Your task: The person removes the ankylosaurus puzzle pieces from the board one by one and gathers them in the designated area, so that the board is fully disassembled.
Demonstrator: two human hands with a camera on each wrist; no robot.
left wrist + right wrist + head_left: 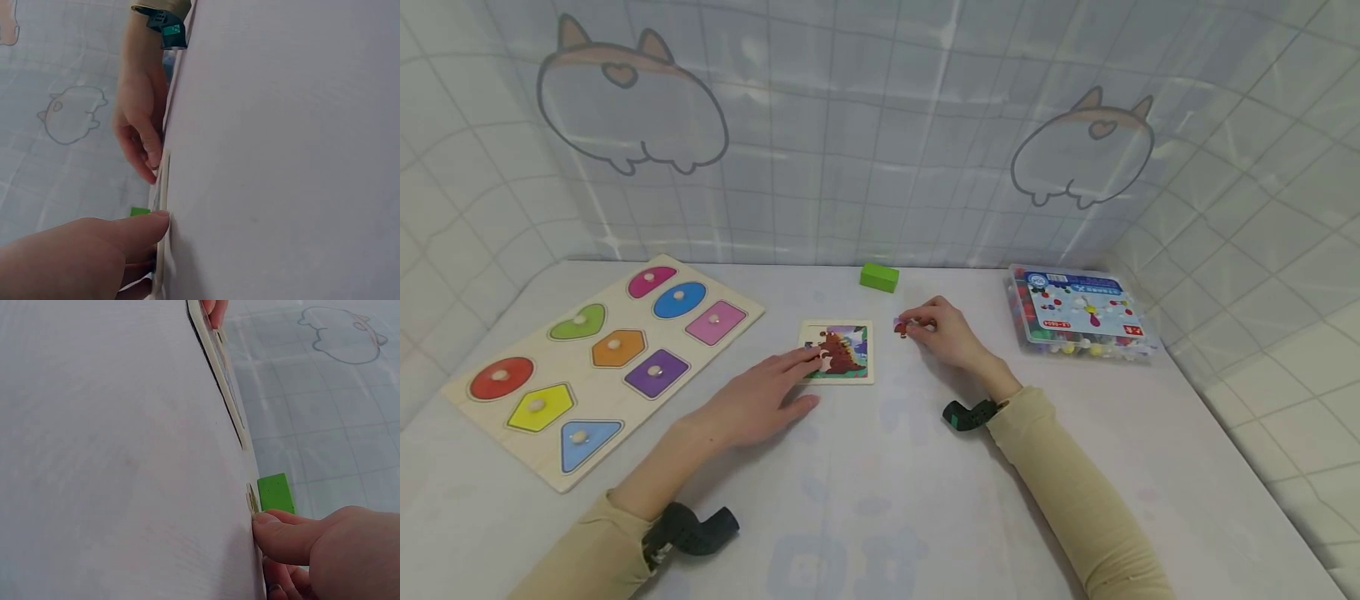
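A small square jigsaw puzzle [850, 360] in a pale wooden frame lies mid-table, its picture a reddish-brown dinosaur-like animal. My left hand [758, 403] rests at its left side, fingertips on the picture and fingers fairly straight. In the left wrist view, the thumb [153, 228] touches the edge of the frame. Right of the puzzle, my right hand [949, 335] pinches a small brown and purple puzzle piece [900, 330] between thumb and fingers. The right wrist view shows that thin piece [252, 499] close to the table surface, its far part hidden by the fingers.
Behind the puzzle sits a green block [879, 277]. A wooden board [658, 417] with several coloured knobbed shapes lies at the left. At the right rests a clear plastic box [1081, 312] of small colourful parts. A patterned curtain [865, 167] hangs along the table's back edge.
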